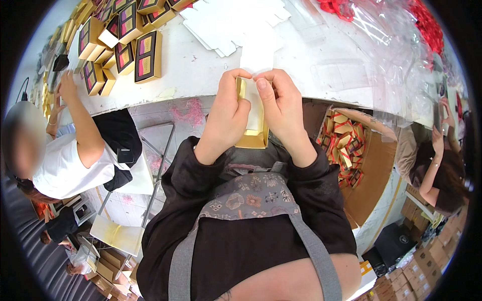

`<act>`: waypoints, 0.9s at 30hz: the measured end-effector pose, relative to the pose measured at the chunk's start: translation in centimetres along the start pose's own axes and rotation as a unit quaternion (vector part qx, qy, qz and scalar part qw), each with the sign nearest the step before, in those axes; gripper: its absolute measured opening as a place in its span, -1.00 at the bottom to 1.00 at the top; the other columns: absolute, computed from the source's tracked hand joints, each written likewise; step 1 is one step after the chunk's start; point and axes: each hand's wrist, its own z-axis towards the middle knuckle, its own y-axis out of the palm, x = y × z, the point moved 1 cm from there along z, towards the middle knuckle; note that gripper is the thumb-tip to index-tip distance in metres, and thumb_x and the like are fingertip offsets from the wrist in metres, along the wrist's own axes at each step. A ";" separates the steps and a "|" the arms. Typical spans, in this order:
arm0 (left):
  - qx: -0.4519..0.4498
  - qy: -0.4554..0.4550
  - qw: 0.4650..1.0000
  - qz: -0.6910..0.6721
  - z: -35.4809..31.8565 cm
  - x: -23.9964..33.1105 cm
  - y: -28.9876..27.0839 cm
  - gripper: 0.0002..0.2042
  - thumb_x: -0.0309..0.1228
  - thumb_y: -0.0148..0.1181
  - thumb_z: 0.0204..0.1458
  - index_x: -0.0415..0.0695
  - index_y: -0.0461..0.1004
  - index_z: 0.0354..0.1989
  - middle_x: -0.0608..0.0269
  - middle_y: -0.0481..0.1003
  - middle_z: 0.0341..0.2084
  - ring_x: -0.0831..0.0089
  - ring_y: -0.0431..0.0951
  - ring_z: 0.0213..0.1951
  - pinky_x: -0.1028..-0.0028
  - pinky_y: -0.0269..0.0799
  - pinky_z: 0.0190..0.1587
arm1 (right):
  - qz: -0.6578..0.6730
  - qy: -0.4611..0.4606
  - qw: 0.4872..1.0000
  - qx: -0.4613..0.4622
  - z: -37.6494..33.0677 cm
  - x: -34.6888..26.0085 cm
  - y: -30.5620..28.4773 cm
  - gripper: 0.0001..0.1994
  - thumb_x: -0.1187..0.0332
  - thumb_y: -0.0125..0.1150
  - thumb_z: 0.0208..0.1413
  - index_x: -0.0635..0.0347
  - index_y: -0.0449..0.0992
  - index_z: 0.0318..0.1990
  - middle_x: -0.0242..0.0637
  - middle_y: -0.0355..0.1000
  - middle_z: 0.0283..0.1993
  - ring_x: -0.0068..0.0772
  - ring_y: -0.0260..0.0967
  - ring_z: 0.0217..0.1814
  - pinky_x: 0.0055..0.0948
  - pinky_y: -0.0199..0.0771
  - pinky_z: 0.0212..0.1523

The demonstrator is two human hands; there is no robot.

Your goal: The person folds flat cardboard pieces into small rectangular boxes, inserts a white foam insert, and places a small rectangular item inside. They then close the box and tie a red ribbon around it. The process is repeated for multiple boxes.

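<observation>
I hold a small gold box (pixel 252 138) upright in front of my chest, just below the edge of the white table (pixel 201 70). A white card insert (pixel 256 113) stands inside it. My left hand (pixel 226 118) grips the box's left side, thumb on the insert's top edge. My right hand (pixel 281 108) grips the right side, thumb pressing the insert's top. Both forearms in dark sleeves come up from the lower edge.
Several gold boxes with pink and yellow windows (pixel 148 55) lie on the table's far left, flat white card blanks (pixel 226 25) behind. Clear plastic wrap (pixel 376 55) covers the right. A carton of red and gold packs (pixel 346 145) sits at my right. People sit on both sides.
</observation>
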 end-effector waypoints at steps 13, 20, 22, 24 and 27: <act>0.025 0.005 1.000 -0.004 -0.9 -0.3 0.2 -0.61 -0.66 -0.18 -0.03 -0.19 0.12 0.04 -0.04 0.30 -0.07 -0.01 0.44 -0.15 0.26 0.37 -0.12 | 0.158 -0.087 0.981 0.070 -1.6 1.9 1.6 -0.81 0.57 0.26 -0.01 0.23 0.47 -0.21 -0.24 0.39 -0.11 -0.51 0.41 -0.19 -0.54 0.45 -0.26; 0.016 0.047 0.998 0.024 -1.3 -1.5 0.0 -0.53 -0.73 -0.16 -0.07 -0.12 0.15 0.08 0.08 0.28 -0.04 0.16 0.43 -0.11 0.37 0.37 -0.09 | 0.293 0.068 0.950 -0.085 -1.7 0.2 -0.1 -0.76 0.56 0.19 0.05 0.25 0.45 -0.09 -0.15 0.35 0.11 -0.48 0.40 -0.04 -0.53 0.42 -0.10; 0.004 0.074 0.997 0.032 -1.3 -1.4 -0.2 -0.53 -0.74 -0.16 -0.07 -0.12 0.19 0.06 0.11 0.25 -0.01 0.25 0.40 -0.06 0.41 0.35 -0.05 | 0.329 0.113 0.929 -0.123 -1.4 -0.6 -0.7 -0.73 0.53 0.14 0.10 0.27 0.41 -0.02 -0.16 0.40 0.05 -0.49 0.41 -0.04 -0.52 0.42 -0.06; -0.036 0.081 0.994 0.061 -1.4 -0.7 -1.0 -0.55 -0.78 -0.17 -0.06 -0.14 0.23 0.04 0.15 0.21 0.04 0.39 0.33 0.03 0.47 0.32 0.03 | 0.239 0.120 0.953 -0.144 -0.7 -0.6 -1.5 -0.75 0.53 0.13 0.11 0.28 0.41 -0.04 -0.12 0.45 -0.04 -0.48 0.44 -0.10 -0.53 0.43 -0.09; -0.055 0.022 0.998 0.030 -1.7 0.1 -1.5 -0.54 -0.75 -0.09 -0.06 -0.13 0.24 0.07 0.20 0.28 -0.01 0.43 0.44 -0.11 0.50 0.42 -0.17 | -0.004 0.026 0.990 -0.142 -0.3 -1.4 -1.8 -0.78 0.51 0.12 0.07 0.28 0.42 -0.10 -0.07 0.50 -0.24 -0.27 0.50 -0.26 -0.45 0.49 -0.24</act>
